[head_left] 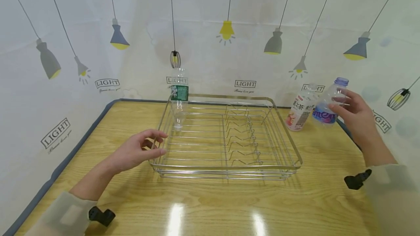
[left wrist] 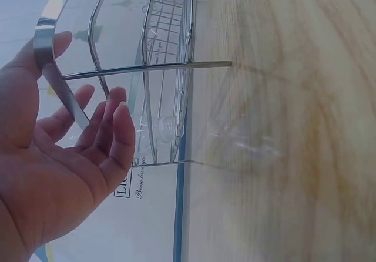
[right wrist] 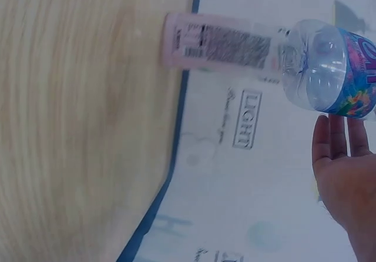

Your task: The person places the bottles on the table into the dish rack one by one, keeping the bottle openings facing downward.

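Observation:
At the left front of the wire dish rack (head_left: 226,168), my left hand (head_left: 136,152) is spread around the metal rim, fingers loosely bent and thumb apart from them. My right hand (head_left: 356,117) holds a clear plastic bottle (head_left: 329,101) with a purple cap and a blue-purple label. In the right wrist view the bottle's base (right wrist: 314,65) is raised off the table. Beside it stands a tea bottle (head_left: 299,110) with a white and pink label. A clear bottle with a green label (head_left: 179,93) is neck down inside the rack's left back part.
The rack has a row of wavy wire dividers (head_left: 242,145) on its right side. It stands on a wood-grain table (head_left: 210,207) with a dark blue edge. A white backdrop (head_left: 203,3) printed with lamps rises behind and along both sides.

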Demonstrator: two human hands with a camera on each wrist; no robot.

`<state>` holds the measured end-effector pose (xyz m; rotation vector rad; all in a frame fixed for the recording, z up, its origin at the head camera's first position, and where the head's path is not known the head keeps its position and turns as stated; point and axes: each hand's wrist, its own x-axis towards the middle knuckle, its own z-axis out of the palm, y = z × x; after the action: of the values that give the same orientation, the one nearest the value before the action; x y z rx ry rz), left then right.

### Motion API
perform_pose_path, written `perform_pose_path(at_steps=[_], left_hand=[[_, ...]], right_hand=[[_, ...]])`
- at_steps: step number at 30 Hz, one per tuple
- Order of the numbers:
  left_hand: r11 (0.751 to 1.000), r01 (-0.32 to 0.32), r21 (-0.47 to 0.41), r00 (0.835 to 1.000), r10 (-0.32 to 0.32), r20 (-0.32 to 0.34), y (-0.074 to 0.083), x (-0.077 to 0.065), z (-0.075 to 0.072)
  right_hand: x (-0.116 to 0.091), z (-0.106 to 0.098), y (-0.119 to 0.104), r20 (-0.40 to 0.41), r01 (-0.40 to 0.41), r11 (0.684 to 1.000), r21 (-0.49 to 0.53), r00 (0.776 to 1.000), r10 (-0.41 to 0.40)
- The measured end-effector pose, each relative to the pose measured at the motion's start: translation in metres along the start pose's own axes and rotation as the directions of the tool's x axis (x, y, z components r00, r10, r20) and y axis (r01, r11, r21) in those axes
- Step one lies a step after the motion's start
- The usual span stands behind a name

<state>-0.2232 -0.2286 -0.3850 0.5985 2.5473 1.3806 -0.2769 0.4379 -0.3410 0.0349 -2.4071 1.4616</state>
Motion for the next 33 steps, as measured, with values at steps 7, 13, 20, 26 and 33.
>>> perform_pose_path(at_steps=[7,13,20,26,33], left_hand=[[1.0,0.011,0.003,1.0,-0.011,-0.017,0.003,-0.006,-0.01],[1.0,0.018,0.02,0.997,-0.016,-0.072,0.008,-0.011,-0.02],[0.999,-0.008,0.04,0.992,0.013,-0.126,0.02,-0.006,-0.024],[0.998,-0.055,0.027,0.989,0.058,-0.136,0.04,0.007,-0.016],[0.993,-0.116,-0.018,0.992,0.115,-0.049,0.063,0.03,0.003]], right_hand=[[-0.003,0.026,-0.032,0.073,0.143,0.972,0.187,0.985,-0.159],[-0.008,0.045,-0.058,0.136,0.194,0.97,0.144,0.967,-0.214],[-0.014,0.067,-0.082,0.225,0.249,0.968,0.034,0.942,-0.251],[-0.019,0.085,-0.098,0.303,0.286,0.958,0.013,0.912,-0.276],[-0.028,0.108,-0.12,0.377,0.296,0.954,0.035,0.88,-0.287]])
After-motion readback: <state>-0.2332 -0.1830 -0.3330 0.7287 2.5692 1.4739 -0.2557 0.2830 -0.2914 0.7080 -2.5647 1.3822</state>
